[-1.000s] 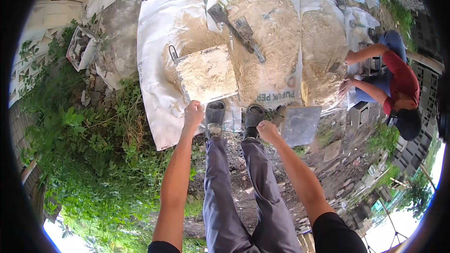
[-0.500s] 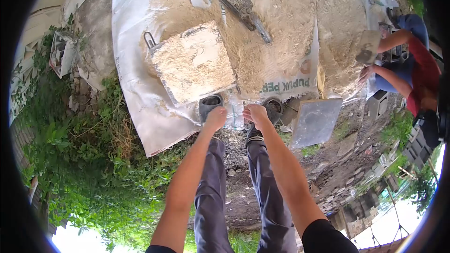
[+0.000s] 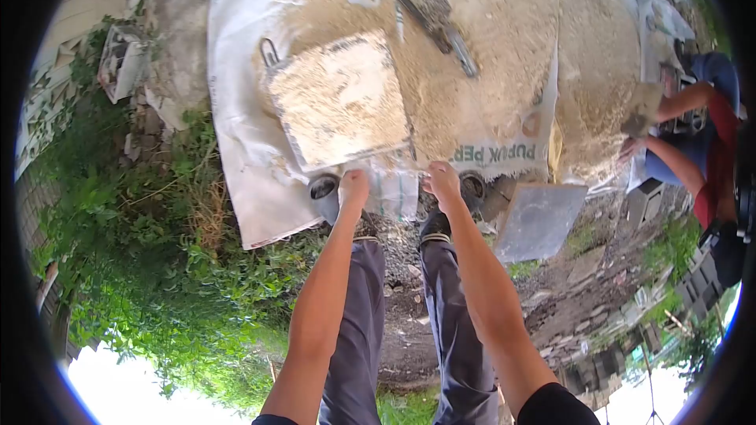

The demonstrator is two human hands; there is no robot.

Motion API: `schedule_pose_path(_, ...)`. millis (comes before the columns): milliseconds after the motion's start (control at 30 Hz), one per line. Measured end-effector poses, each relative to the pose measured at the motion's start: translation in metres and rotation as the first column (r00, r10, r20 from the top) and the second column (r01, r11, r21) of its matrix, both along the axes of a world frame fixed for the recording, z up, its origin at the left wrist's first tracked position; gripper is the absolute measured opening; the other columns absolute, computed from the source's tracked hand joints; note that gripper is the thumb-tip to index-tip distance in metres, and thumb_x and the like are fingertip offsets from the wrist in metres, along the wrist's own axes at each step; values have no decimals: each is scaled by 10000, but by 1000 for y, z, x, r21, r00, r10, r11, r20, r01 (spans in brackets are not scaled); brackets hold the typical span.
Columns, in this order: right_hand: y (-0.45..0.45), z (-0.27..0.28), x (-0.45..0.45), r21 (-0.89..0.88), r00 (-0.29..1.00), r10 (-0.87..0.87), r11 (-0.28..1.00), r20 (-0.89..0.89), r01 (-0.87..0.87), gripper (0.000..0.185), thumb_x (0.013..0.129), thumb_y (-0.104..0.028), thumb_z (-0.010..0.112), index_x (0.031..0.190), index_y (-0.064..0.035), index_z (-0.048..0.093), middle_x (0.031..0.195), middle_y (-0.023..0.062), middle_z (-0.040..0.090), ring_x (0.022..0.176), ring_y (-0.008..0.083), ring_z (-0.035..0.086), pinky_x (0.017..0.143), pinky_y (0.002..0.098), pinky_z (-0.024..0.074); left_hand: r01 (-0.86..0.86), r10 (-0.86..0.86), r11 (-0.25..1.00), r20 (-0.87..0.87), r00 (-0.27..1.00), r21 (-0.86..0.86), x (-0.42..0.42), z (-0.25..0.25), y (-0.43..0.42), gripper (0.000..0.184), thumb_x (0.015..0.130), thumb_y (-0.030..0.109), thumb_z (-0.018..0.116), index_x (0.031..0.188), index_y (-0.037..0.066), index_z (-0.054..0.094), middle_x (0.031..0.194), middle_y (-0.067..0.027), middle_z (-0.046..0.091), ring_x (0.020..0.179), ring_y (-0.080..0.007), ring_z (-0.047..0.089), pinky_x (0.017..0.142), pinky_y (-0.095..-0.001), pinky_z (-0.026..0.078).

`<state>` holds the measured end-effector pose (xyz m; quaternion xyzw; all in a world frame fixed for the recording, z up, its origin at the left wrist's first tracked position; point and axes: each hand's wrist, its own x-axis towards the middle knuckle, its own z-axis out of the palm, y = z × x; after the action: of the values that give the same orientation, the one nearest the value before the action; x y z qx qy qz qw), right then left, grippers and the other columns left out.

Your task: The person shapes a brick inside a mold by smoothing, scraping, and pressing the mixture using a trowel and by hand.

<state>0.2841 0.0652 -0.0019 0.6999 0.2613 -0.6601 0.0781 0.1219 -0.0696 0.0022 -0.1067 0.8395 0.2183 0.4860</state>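
My left hand (image 3: 353, 189), fingers curled closed, is at the near edge of a square slab or mould covered in pale sand (image 3: 340, 101). A grey cup-like container (image 3: 324, 194) with a dark opening is just left of it. My right hand (image 3: 442, 182) is also closed, at the near edge of a sand-strewn white sack (image 3: 504, 154), beside a second dark round container (image 3: 472, 189). Sack cloth hangs between my hands. Whatever my fingers hold, if anything, is hidden. A metal loop (image 3: 269, 53) sticks up at the slab's far left corner.
A long-handled tool (image 3: 421, 26) and a dark trowel-like plate (image 3: 429, 0) lie on the sand. A grey flat slab (image 3: 542, 222) leans at right. Another person (image 3: 693, 130) works at far right, one hand near a block. Plants (image 3: 157, 252) grow at left.
My hands have moved farther apart, the left one shifting left relative to the slab. The left container now shows left of my left hand. The whole view has shifted slightly.
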Motion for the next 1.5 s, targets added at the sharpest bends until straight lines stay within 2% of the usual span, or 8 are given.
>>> schedule_pose_path(233, 56, 45, -11, 478, 871, 401, 729, 283, -490, 274, 865, -241, 582, 1063, -61, 638, 1014, 188, 678, 962, 346, 650, 844, 399, 497, 85, -221, 967, -635, 740, -238, -118, 32, -39, 158, 805, 96, 572, 920, -12, 576, 951, -208, 592, 965, -357, 587, 844, -399, 469)
schedule_pose_path(433, 115, 30, -5, 536, 761, 542, 548, 358, -642, 222, 889, -196, 566, 1046, -58, 639, 926, 156, 691, 892, 289, 671, 798, 384, 510, 214, -551, 834, -792, 263, -509, -263, 44, -16, 776, 806, 398, 688, 1343, -44, 340, 1334, -281, 437, 1259, -409, 411, 1087, -533, 245)
schedule_pose_path(567, 136, 60, -77, 508, 789, 497, 605, 361, -613, 229, 901, -188, 554, 1075, -60, 629, 972, 145, 685, 890, 261, 668, 776, 369, 511, 235, -391, 881, -351, 851, -411, -345, 21, -29, 1157, 735, 664, 656, 1451, -76, 129, 1409, -304, 375, 1347, -382, 339, 1150, -527, 56)
schedule_pose_path(700, 115, 62, -145, 619, 949, 230, 720, 214, -314, 283, 913, -202, 553, 1142, -38, 586, 1079, 157, 633, 875, 276, 648, 777, 368, 502, 310, -310, 949, 10, 951, -50, -347, 34, -17, 731, 836, 556, 620, 1146, -103, 558, 1018, -320, 629, 985, -388, 640, 906, -494, 456)
schedule_pose_path(1000, 149, 66, -203, 772, 795, 422, 280, 435, -571, 220, 936, -153, 502, 1071, -10, 600, 1022, 164, 602, 953, 301, 582, 828, 393, 470, 442, -534, 845, -426, 730, -302, -238, 71, -7, 438, 901, 421, 572, 968, 0, 673, 762, -221, 674, 699, -356, 682, 626, -461, 546)
schedule_pose_path(1167, 232, 10, -199, 626, 539, 644, 117, 543, -771, 252, 896, -170, 567, 1098, -19, 577, 1068, 176, 558, 997, 333, 553, 865, 426, 448, -186, -539, 718, -705, 461, -671, -307, 64, -5, 651, 812, 202, 697, 1346, 29, 367, 1326, -228, 397, 1222, -358, 424, 1062, -557, 270)
schedule_pose_path(1233, 254, -7, -210, 612, 435, 700, -4, 567, -791, 280, 887, -184, 579, 1114, -22, 560, 1105, 191, 541, 1016, 360, 541, 888, 446, 434, 46, -487, 869, -832, 267, -493, -318, 82, 27, 502, 848, 158, 648, 1288, 22, 446, 1291, -191, 455, 1211, -317, 442, 1053, -509, 315)
schedule_pose_path(1500, 291, -42, -262, 452, 189, 771, -141, 609, -881, 362, 900, -210, 580, 1170, 5, 474, 1145, 205, 491, 1074, 358, 512, 924, 437, 409, 355, -299, 931, -740, 603, -87, -261, 37, 155, 364, 889, 78, 563, 1236, 7, 476, 1249, -180, 488, 1176, -309, 472, 1042, -467, 370)
